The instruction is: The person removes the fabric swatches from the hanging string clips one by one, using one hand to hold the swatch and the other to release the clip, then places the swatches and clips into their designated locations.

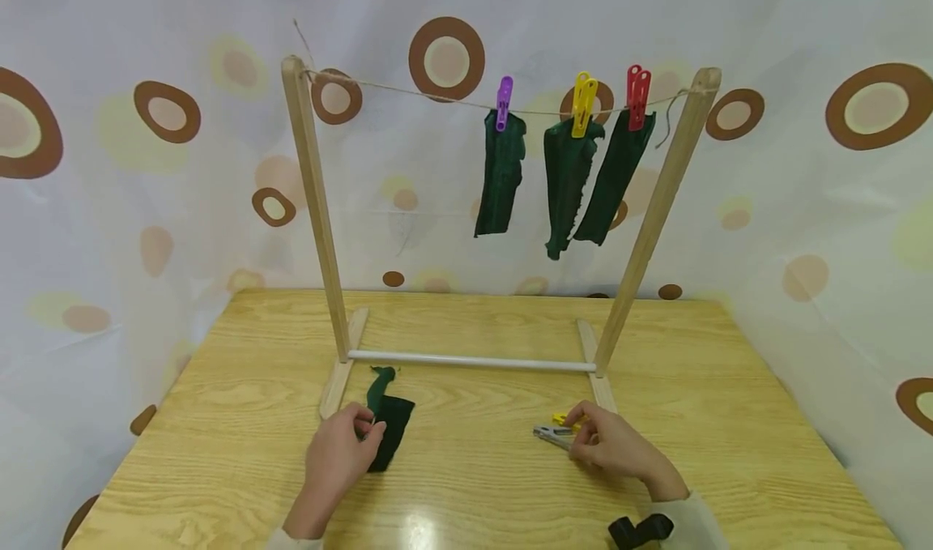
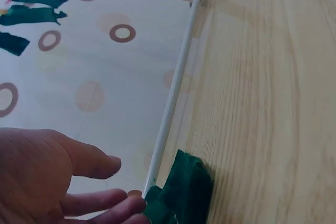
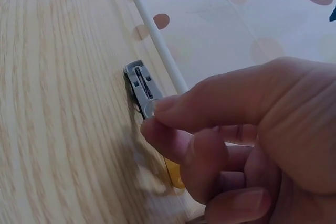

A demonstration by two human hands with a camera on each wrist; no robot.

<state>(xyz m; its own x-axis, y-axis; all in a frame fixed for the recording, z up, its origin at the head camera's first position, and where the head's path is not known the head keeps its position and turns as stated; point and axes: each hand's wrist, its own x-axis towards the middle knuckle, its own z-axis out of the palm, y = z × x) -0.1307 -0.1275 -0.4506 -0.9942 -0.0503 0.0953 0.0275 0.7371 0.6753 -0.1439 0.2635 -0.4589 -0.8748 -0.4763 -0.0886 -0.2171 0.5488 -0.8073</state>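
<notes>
On the table in the head view, my left hand [image 1: 342, 445] is over the left edge of a dark green cloth piece [image 1: 394, 428]. The left wrist view shows the thumb apart from the loosely bent fingers [image 2: 113, 205], which are beside the green cloth [image 2: 189, 190]; whether they touch it I cannot tell. A narrow, twisted green strip [image 1: 378, 388] lies just beyond. On the right, my right hand [image 1: 612, 441] pinches one end of a grey clothespin [image 3: 142, 82] between thumb and index finger. Partly hidden behind those fingers is a yellow clothespin [image 3: 174, 174].
A wooden frame [image 1: 317, 185] with a white crossbar [image 1: 466, 361] stands behind the hands. From its string [image 1: 408, 91] hang three green cloth pieces, held by a purple clothespin [image 1: 504, 103], a yellow clothespin [image 1: 583, 104] and a red clothespin [image 1: 637, 98]. A patterned curtain [image 1: 437, 234] is behind.
</notes>
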